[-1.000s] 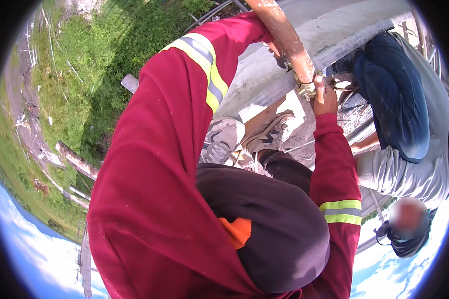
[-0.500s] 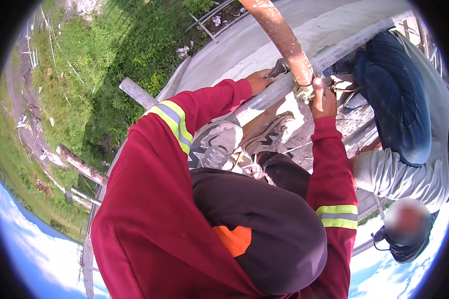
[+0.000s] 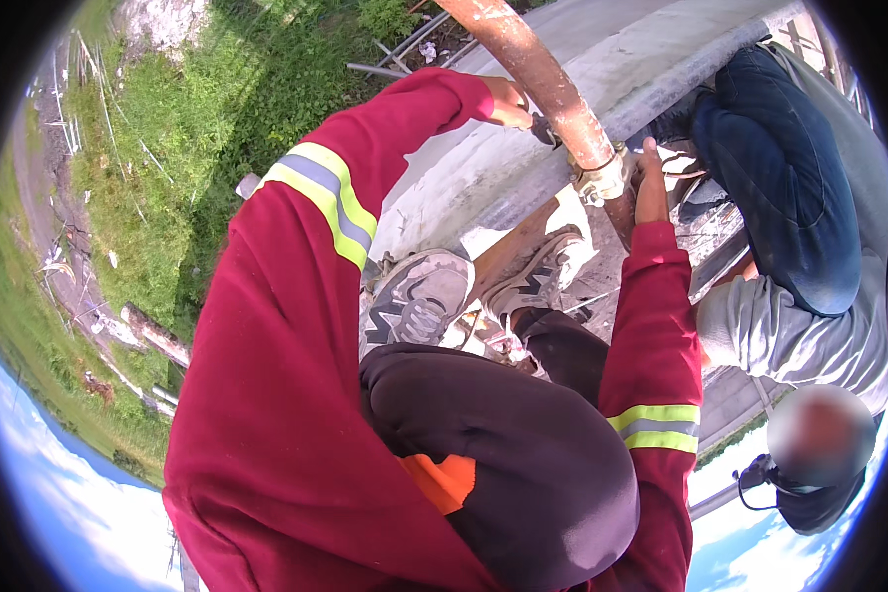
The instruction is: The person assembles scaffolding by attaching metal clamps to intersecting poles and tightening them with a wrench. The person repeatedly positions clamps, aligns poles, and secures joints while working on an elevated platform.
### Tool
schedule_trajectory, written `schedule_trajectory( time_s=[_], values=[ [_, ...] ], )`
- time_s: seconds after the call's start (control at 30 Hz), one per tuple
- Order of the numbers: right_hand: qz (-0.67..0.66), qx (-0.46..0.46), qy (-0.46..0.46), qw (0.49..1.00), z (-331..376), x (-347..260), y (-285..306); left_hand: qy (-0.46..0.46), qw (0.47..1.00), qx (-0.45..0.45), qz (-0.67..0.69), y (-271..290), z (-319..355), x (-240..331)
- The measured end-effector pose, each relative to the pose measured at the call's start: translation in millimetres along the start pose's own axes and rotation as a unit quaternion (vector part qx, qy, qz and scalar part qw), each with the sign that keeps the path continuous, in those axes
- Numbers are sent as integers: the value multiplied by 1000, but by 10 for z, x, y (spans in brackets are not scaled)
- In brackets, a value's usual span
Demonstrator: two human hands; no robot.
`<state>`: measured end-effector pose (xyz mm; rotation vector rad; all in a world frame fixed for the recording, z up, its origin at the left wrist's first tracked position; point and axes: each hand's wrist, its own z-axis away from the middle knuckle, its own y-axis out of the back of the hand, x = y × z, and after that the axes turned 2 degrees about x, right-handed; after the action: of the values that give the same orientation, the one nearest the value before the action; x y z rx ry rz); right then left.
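A rusty, paint-flecked scaffold pipe [image 3: 538,74] slants down from the top of the view. Around its lower part sits a metal scaffold clamp [image 3: 602,180]. My right hand [image 3: 651,192] is closed at the clamp's right side, one digit pointing up and its other fingers partly hidden. To the left of the pipe, my left hand [image 3: 506,103] grips a dark metal piece [image 3: 543,129] next to the pipe's side; its far end is hidden, so I cannot tell its kind. Both arms wear red sleeves with reflective bands.
A co-worker in blue jeans [image 3: 784,187] and a grey top crouches close on the right. My shoes [image 3: 419,301] stand below the clamp among planks and debris. A pale concrete surface [image 3: 444,173] curves behind the pipe, with a grassy slope [image 3: 158,128] far below on the left.
My left hand has moved up and off the grey horizontal bar, to beside the rusty pipe with the dark metal piece. My right hand stays at the clamp, shifted slightly right.
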<state>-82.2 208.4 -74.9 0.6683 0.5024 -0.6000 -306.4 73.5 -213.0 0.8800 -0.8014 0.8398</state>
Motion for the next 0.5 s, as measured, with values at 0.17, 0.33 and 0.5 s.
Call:
schedule_trajectory(
  time_s=[0.17,0.33,0.5],
  values=[
    [-137,-121,-153,971,-520,64,130,129,907,166,365,-718,469,321],
    [-132,-169,-174,961,-646,82,-13,119,853,197,468,-896,450,364],
    [-1,48,-171,984,-536,-290,18,183,815,149,529,-925,443,373]
  ],
)
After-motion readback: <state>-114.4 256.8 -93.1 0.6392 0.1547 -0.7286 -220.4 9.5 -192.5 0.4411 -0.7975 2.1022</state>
